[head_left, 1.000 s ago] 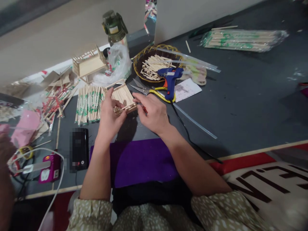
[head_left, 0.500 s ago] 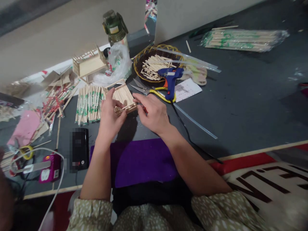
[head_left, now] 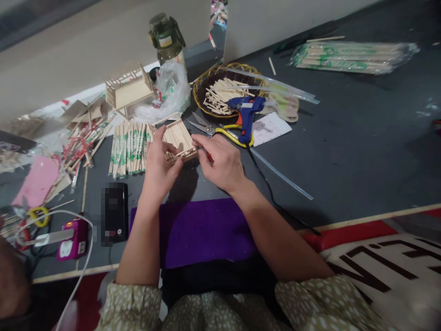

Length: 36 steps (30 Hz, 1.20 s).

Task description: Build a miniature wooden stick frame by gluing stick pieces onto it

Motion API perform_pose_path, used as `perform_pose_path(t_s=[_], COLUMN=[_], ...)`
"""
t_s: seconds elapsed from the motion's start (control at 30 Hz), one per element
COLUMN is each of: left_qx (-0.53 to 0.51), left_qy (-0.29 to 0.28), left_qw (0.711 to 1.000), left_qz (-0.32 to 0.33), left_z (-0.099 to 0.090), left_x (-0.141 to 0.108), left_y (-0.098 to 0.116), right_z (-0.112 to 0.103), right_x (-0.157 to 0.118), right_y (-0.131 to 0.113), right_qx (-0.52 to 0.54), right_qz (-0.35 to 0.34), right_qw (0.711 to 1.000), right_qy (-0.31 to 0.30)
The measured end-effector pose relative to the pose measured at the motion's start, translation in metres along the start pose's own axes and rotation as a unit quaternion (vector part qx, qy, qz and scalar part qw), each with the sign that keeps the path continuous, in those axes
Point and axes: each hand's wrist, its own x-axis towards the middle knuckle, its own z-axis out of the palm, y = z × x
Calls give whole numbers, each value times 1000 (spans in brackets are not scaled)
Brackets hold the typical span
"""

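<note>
A small slatted frame of pale wooden sticks (head_left: 179, 135) is tilted between my hands above the grey table. My left hand (head_left: 161, 158) grips its near left side, thumb and fingers around the edge. The fingertips of my right hand (head_left: 220, 161) are pinched at its near right corner. Something small and red shows under the right fingers, too hidden to name. Just right of the frame lie yellow-handled scissors (head_left: 225, 133) and a blue glue gun (head_left: 246, 119). Wrapped chopsticks (head_left: 129, 149) are left of my left hand.
Behind are a basket of cut sticks (head_left: 198, 99), a green bottle (head_left: 167, 39) and a larger stick model (head_left: 132, 94). A black phone (head_left: 117, 211), purple cloth (head_left: 206, 234) and magenta device (head_left: 73, 239) lie nearer. Another person's arm (head_left: 12, 280) shows at left.
The whole view has shifted slightly. Both hands keep their hold on the stick frame, with hardly any movement. More of the other person's arm shows at the left edge.
</note>
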Motion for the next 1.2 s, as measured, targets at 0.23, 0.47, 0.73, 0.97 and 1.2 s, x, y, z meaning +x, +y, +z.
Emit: perform_pose_path(t_s=[0.23, 0.47, 0.73, 0.97, 1.2], left_qx=[-16, -5, 1, 32, 33], left_qy=[-6, -20, -15, 10, 25], left_qw=[1000, 1000, 1000, 999, 999], left_qz=[-3, 19, 13, 25, 24], left_z=[1, -5, -3, -1, 2], left_x=[0, 0, -2, -1, -1], left_y=[1, -1, 0, 2, 1], right_z=[-2, -1, 0, 0, 1], right_x=[0, 1, 1, 1, 0], right_y=[-1, -1, 0, 0, 0], right_qx=[-1, -14, -10, -11, -7], right_qz=[3, 3, 4, 3, 9], right_qw=[1000, 1000, 1000, 1000, 1000], right_qy=[-8, 1, 0, 4, 1])
